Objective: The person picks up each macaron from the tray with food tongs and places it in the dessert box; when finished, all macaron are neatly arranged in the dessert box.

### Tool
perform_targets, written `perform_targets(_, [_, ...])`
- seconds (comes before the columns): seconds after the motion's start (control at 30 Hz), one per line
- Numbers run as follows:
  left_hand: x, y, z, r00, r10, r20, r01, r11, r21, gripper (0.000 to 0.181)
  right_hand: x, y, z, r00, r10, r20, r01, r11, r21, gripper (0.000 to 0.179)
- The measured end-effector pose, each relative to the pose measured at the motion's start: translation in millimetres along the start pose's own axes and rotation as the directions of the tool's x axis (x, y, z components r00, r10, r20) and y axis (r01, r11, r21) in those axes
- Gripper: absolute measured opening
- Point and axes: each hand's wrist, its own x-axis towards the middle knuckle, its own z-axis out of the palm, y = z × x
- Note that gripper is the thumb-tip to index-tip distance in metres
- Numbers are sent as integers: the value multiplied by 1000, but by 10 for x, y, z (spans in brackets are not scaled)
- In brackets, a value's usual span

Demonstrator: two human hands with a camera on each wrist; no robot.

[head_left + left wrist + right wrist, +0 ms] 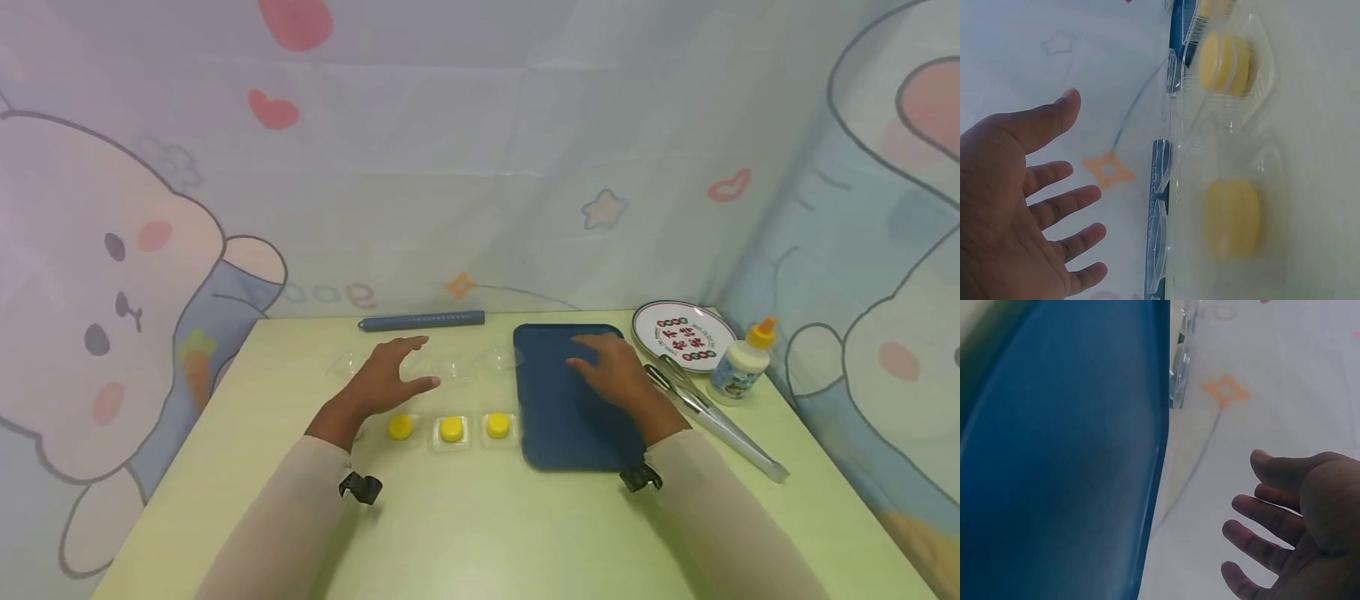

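My left hand (pixel 381 379) hovers above the left part of the table, fingers spread and holding nothing. Below and to its right, yellow macarons (pixel 452 429) sit in clear plastic bases; the left wrist view shows a yellow macaron (pixel 1230 64) with a pale filling. Clear domed lids (pixel 453 367) stand in a row behind them, partly covered by this hand. Over the dark blue tray (pixel 558 437) my right hand (pixel 617 375) is held up, its palm turned inward and nothing in its grasp. The blue tray (pixel 1079 444) fills much of the right wrist view.
A grey-blue stick (pixel 422 321) lies along the back edge. On the right are a printed white plate (pixel 648 325), metal tongs (pixel 738 437) and a bottle (pixel 738 371) with an orange-yellow cap. A cartoon-printed cloth (pixel 480 167) hangs behind the table.
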Motion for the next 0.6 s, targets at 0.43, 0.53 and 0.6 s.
perform_targets(0.43, [510, 173, 175, 996, 1, 94, -8, 998, 65, 75, 410, -143, 278, 976, 26, 215, -47, 995, 92, 56])
perform_targets(0.53, [609, 197, 225, 994, 0, 106, -7, 998, 64, 74, 506, -181, 323, 958, 50, 281, -77, 993, 87, 61])
perform_targets(0.6, [663, 203, 266, 993, -7, 116, 0, 998, 60, 74, 560, -203, 354, 947, 66, 314, -98, 991, 87, 63])
